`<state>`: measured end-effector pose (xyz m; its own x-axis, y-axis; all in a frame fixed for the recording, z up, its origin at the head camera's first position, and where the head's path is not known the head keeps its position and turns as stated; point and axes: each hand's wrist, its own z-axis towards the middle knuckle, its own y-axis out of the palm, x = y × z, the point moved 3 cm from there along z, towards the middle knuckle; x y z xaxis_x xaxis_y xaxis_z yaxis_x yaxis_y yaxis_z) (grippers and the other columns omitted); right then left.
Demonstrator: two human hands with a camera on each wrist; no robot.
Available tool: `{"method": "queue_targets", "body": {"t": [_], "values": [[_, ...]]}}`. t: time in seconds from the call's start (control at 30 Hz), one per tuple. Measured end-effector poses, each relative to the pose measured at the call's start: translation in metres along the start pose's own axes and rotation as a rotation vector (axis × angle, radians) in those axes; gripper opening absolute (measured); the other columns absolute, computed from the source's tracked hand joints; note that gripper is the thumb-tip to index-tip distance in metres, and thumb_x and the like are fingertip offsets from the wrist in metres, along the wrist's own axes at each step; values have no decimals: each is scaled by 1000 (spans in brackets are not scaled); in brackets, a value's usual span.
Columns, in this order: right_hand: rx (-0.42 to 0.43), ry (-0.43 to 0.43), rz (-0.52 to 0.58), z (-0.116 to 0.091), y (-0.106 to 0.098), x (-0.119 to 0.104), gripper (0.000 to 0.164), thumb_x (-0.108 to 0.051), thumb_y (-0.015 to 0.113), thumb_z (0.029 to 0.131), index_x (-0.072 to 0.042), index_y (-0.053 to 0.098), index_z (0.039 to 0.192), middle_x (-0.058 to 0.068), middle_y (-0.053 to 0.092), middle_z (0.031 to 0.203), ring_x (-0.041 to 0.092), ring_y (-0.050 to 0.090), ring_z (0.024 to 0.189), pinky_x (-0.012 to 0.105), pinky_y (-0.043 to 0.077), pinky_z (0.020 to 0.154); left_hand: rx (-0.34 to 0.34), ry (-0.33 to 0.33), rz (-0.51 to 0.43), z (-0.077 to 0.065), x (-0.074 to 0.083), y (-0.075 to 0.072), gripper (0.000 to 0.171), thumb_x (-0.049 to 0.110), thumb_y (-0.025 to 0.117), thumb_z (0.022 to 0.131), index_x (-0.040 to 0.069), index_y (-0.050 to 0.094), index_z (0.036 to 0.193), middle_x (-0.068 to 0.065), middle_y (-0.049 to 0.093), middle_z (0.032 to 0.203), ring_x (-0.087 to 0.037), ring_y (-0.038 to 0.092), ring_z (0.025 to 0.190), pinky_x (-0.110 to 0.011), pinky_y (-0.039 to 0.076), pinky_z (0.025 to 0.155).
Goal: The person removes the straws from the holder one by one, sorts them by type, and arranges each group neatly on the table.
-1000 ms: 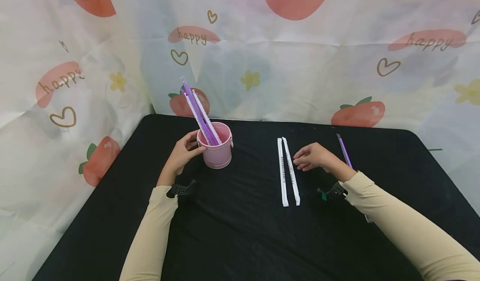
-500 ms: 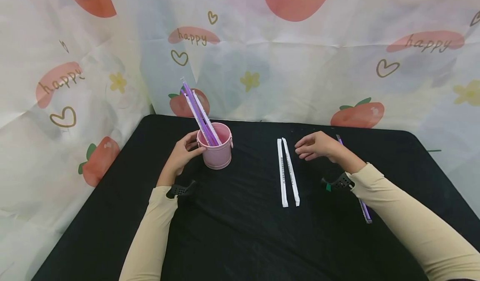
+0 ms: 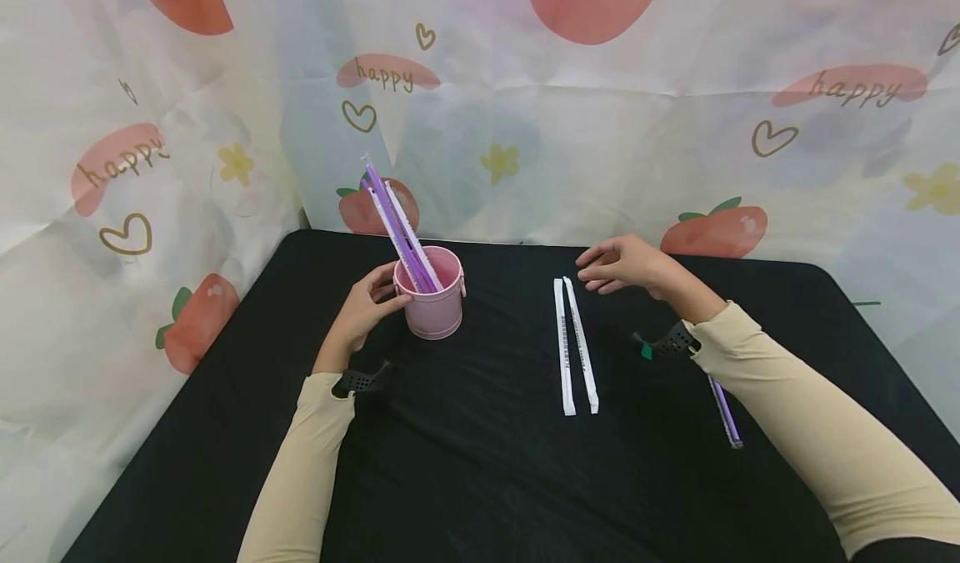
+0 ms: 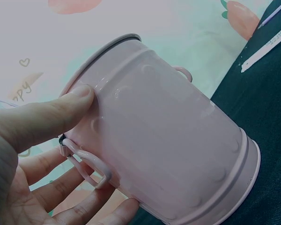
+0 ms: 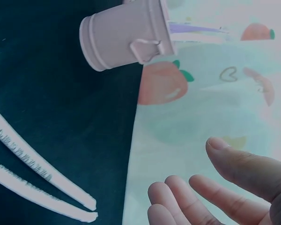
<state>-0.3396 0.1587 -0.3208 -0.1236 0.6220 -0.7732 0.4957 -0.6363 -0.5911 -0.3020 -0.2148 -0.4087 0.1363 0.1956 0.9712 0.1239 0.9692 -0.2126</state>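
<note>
A small pink bucket (image 3: 434, 313) stands upright at the left of the table, with several purple and white-wrapped straws (image 3: 405, 231) leaning out of it. My left hand (image 3: 363, 311) holds its left side near the rim; in the left wrist view the thumb lies on the wall and the other fingers are by the small handle (image 4: 90, 166). Two straws in white paper sleeves (image 3: 565, 346) lie nearly side by side right of centre. Just beyond their far ends hovers my right hand (image 3: 626, 264), fingers loosely bent, holding nothing.
A purple straw (image 3: 724, 413) lies at the right, partly hidden under the right forearm. Black cloth (image 3: 480, 480) covers the table. A printed curtain (image 3: 600, 129) hangs along its back and left edges.
My right hand has lifted away from the white-wrapped straws and moved toward the table's far edge. The left hand and the bucket have stayed put.
</note>
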Motion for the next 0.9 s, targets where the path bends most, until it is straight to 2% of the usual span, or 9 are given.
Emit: {"method": "queue_targets", "body": {"t": [0.17,0.3,0.53,0.63,0.9], "values": [[1,-19,-5,4,0,-14,40,-14,57,93,6,51,127,27,57,124,17,68,93,36,56,84,-1,-9,5,1,-2,0,60,8,61,90,2,34,143,-21,35,147,-38,35,136,-52,33,110],[1,-37,0,9,2,-24,40,-15,58,93,5,51,127,27,58,124,9,68,86,32,56,82,2,-12,7,2,-3,0,60,8,61,90,2,33,143,-21,35,147,-39,35,136,-52,33,110],[0,-53,5,18,6,-40,43,-17,59,92,2,50,130,25,59,123,16,68,91,32,56,83,2,-17,12,2,-3,-1,61,9,61,90,2,33,143,-21,35,147,-39,35,135,-52,33,109],[5,-62,7,22,10,-46,42,-16,59,92,1,50,130,25,59,124,15,68,90,32,56,83,2,-16,14,2,-3,-1,61,9,62,90,3,33,143,-21,35,147,-39,35,135,-52,33,109],[76,-127,17,33,19,-58,42,-17,62,90,-1,53,128,23,61,120,12,67,89,35,55,85,6,-20,20,2,-2,0,61,10,62,90,3,34,143,-20,36,147,-38,36,135,-51,33,110]]}}
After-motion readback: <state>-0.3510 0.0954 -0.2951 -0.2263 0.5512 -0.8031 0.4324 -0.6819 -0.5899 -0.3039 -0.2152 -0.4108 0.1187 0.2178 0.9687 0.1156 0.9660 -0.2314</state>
